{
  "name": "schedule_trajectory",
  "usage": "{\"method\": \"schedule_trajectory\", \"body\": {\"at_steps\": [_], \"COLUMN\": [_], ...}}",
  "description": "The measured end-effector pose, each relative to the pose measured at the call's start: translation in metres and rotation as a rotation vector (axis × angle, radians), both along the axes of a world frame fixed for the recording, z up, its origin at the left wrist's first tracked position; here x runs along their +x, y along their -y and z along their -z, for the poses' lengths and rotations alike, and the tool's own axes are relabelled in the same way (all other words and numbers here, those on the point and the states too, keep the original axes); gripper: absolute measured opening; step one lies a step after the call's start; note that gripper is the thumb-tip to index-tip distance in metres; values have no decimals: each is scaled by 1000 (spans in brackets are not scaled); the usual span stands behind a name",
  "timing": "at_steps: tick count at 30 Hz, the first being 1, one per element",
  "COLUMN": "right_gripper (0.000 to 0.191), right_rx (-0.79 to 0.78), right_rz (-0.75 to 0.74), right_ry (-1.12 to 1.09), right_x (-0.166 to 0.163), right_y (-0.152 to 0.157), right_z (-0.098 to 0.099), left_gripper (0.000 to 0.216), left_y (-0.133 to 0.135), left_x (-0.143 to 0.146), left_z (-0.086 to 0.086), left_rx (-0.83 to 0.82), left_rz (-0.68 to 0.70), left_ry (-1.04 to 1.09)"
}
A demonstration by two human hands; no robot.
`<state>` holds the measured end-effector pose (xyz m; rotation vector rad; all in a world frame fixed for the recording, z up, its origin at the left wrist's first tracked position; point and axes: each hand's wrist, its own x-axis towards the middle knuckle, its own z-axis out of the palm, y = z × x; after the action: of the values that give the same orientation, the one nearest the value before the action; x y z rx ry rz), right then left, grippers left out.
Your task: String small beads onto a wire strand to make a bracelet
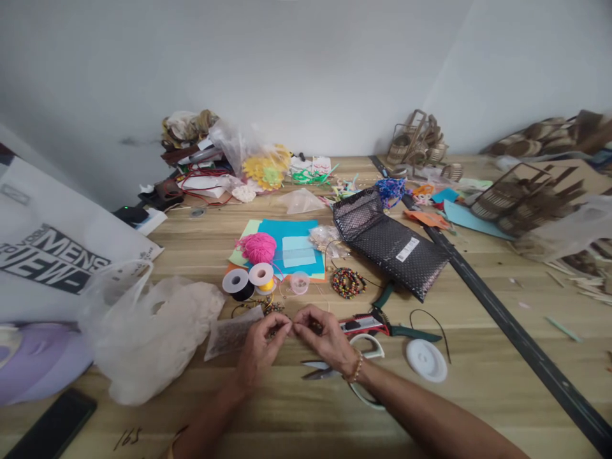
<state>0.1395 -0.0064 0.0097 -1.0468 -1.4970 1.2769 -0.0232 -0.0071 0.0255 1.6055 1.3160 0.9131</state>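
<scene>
1. Left hand: reaching in from lower left; thumb and forefinger drawn together in a pinch. Cannot tell what, if anything, is held.
2. Right hand: facing it, wrist above the scissors; fingers curled, tips pinched, near the left fingertips. Item between tips too small to make out.
3. Dark beads: just beyond the left hand, on the table.
4. Clear packet: flat, beside the left hand; small dark contents.
5. Small round tub: beyond the fingertips; contents unclear.
6. Black bubble mailer: farther right; white label, print illegible.
7. Clear plastic bag: at the back, by yellow flowers.
8. Writing: "165" on the table, lower left; "MENS" in capitals on the white printed panel, far left.
</scene>
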Motion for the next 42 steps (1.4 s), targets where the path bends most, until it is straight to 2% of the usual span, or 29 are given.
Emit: {"method": "schedule_trajectory", "body": {"at_steps": [29, 42], "right_gripper": [23, 20], "right_rx": [-13, -19], "right_rz": [-63, -65], "right_ry": [9, 33], "right_x": [2, 0], "right_y": [1, 3], "right_z": [1, -4], "left_gripper": [14, 11], "left_y": [1, 3], "left_x": [-1, 0], "left_z": [0, -4], "left_rx": [-19, -5], "left_rz": [34, 8], "left_ry": [27, 44]}}
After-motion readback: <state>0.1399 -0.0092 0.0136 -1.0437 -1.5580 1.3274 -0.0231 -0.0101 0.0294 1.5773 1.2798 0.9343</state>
